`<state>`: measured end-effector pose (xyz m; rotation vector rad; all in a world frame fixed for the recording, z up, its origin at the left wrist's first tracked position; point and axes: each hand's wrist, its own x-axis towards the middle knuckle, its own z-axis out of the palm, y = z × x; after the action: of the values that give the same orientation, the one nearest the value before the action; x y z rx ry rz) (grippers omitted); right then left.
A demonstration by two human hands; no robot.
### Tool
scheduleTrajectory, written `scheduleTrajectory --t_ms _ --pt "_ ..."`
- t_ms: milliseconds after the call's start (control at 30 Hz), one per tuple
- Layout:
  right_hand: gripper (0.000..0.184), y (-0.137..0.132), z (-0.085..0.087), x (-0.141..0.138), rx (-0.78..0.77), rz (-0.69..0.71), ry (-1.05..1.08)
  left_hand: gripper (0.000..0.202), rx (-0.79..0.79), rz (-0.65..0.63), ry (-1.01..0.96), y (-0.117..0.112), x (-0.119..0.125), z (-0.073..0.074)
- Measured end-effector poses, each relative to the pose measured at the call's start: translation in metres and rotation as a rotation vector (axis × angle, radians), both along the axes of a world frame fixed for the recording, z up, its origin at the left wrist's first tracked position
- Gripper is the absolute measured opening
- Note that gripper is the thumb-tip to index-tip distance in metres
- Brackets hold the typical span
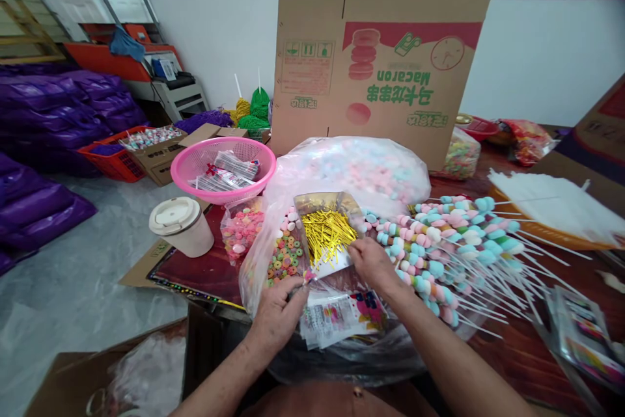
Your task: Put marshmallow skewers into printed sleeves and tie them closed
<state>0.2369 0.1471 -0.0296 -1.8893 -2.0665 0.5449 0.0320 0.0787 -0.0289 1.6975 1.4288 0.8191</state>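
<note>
My left hand (pixel 278 313) is closed in a pinch at the lower edge of a clear packet of gold twist ties (pixel 326 231), beside a stack of printed candy wrappers (pixel 342 319). My right hand (pixel 374 264) reaches into the packet's right side with its fingers closed on the gold ties. A pile of marshmallow skewers (pixel 449 241) in pink, blue and white lies just right of that hand. A bag of ring-shaped coloured candies (pixel 283 254) sits left of the packet.
A big bag of marshmallows (pixel 351 166) and a Macaron carton (pixel 381 59) stand behind. A pink basket (pixel 222 170) and lidded cup (pixel 180 225) are at the left. White sticks in an orange tray (pixel 556 205) lie right.
</note>
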Motion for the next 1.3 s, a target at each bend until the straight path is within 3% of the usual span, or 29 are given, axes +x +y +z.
scheduleTrajectory --t_ms 100,167,333,433,533,800,967,1133,1200,1300 --pt "0.017 0.014 -0.019 -0.005 0.053 -0.075 -0.107 0.026 -0.342 0.201 -0.303 0.001 0.008 0.004" --pt "0.019 0.013 -0.025 -0.009 0.090 -0.089 -0.148 0.025 -0.495 0.271 -0.474 0.001 0.012 0.007" --pt "0.018 -0.012 -0.009 -0.003 0.167 -0.045 -0.129 0.024 -0.569 0.314 -0.756 0.003 0.015 0.013" --pt "0.020 -0.025 0.006 0.004 0.166 0.000 -0.089 0.026 -0.588 0.316 -0.768 0.006 0.016 0.012" --pt "0.023 -0.019 0.010 0.010 0.150 -0.042 -0.112 0.028 -0.619 0.351 -0.771 0.008 0.017 0.009" --pt "0.021 0.023 -0.019 0.001 0.018 -0.078 -0.169 0.028 -0.565 0.350 -0.769 0.002 0.020 0.002" --pt "0.022 0.025 -0.014 0.000 -0.006 -0.122 -0.102 0.030 -0.554 0.364 -0.756 0.002 0.015 0.000" --pt "0.015 0.003 0.011 0.005 -0.011 -0.110 0.049 0.030 -0.588 0.378 -0.784 0.006 0.015 0.002" --pt "0.014 -0.015 0.020 -0.001 -0.031 -0.025 0.177 0.030 -0.613 0.369 -0.767 0.008 0.019 0.004" --pt "0.010 -0.042 0.027 -0.018 -0.077 0.178 0.531 0.026 -0.599 0.322 -0.731 0.009 0.027 0.008"
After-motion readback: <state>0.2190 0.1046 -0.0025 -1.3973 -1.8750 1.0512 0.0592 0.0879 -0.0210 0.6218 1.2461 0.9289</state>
